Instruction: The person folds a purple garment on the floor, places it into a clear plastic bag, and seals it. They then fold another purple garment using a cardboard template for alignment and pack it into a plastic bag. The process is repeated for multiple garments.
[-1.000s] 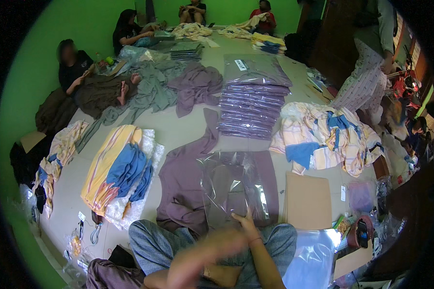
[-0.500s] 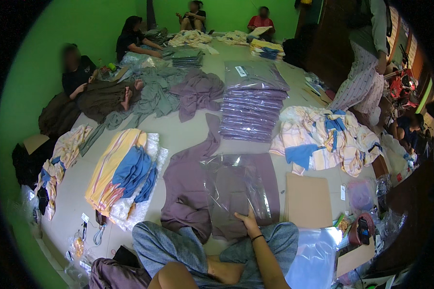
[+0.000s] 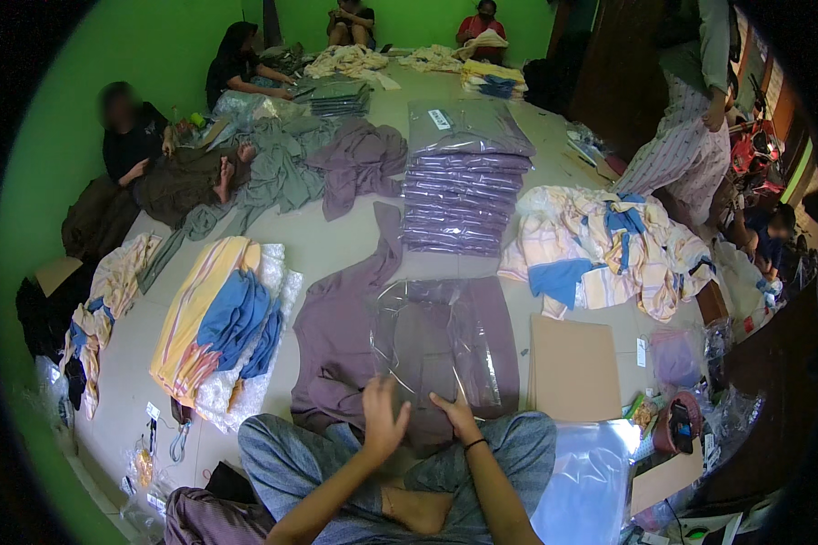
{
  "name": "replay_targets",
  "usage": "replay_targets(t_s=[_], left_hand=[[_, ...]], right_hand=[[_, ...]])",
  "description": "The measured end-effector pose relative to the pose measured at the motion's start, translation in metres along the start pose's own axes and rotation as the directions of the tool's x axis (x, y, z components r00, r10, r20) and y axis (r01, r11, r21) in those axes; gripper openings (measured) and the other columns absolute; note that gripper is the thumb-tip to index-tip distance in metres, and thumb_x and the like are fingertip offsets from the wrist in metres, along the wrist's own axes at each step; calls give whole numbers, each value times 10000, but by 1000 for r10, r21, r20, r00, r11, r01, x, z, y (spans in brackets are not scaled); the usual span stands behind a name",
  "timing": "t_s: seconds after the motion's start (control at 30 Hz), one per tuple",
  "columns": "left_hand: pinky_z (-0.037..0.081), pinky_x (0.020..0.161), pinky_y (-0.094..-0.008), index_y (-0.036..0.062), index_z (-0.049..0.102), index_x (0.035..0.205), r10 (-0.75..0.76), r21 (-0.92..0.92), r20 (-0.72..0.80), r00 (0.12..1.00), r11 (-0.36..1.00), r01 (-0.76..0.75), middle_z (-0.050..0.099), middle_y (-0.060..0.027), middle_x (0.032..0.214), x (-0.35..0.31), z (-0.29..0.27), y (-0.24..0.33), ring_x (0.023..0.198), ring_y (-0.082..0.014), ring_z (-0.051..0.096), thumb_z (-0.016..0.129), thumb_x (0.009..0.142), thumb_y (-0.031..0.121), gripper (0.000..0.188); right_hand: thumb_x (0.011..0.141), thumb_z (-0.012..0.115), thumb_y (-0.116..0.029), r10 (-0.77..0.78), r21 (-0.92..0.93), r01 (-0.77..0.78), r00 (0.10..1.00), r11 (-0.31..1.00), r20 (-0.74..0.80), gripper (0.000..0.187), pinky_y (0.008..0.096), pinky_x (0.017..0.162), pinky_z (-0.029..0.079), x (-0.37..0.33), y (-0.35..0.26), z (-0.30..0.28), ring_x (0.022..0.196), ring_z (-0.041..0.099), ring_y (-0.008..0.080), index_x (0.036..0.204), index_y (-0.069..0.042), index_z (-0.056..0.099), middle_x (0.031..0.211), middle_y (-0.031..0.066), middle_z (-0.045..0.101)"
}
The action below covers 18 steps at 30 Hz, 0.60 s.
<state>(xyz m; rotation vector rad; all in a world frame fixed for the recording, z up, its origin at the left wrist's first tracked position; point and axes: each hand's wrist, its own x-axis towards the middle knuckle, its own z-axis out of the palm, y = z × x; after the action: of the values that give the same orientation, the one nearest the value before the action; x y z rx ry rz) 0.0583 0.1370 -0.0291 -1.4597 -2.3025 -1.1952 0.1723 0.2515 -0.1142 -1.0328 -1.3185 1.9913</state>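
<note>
A purple garment is lying flat on the floor, a clear plastic bag covering it for packing. The right hand is pinning the bag's near edge, fingers spread; the left hand is hovering open-fingered beside.

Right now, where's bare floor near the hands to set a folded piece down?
Bare floor runs between the striped yellow-and-blue fabric pile and the purple garment. A smaller strip lies right of the cardboard sheet. Crowded: the clear plastic bag under both hands, left hand and right hand.
</note>
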Motion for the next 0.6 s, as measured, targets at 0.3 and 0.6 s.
replay_targets(t_s=[0.3,0.6], left_hand=[[364,823,-286,-53,314,1177,-616,-461,690,380,31,887,503,-113,999,0,53,-58,955,-192,462,693,664,284,722],[363,852,-312,80,338,1203,-258,-515,853,454,-266,815,465,-44,1080,9,48,-42,1019,-191,439,559,782,340,542]], right_hand=[[683,680,-162,-205,-245,194,979,950,-21,714,308,915,306,-3,-19,7,1098,378,233,1233,50,277,1202,165,388],[685,664,-110,-274,-559,200,960,805,-50,656,324,918,309,-12,-80,-13,1121,367,241,1206,68,306,1202,178,389]])
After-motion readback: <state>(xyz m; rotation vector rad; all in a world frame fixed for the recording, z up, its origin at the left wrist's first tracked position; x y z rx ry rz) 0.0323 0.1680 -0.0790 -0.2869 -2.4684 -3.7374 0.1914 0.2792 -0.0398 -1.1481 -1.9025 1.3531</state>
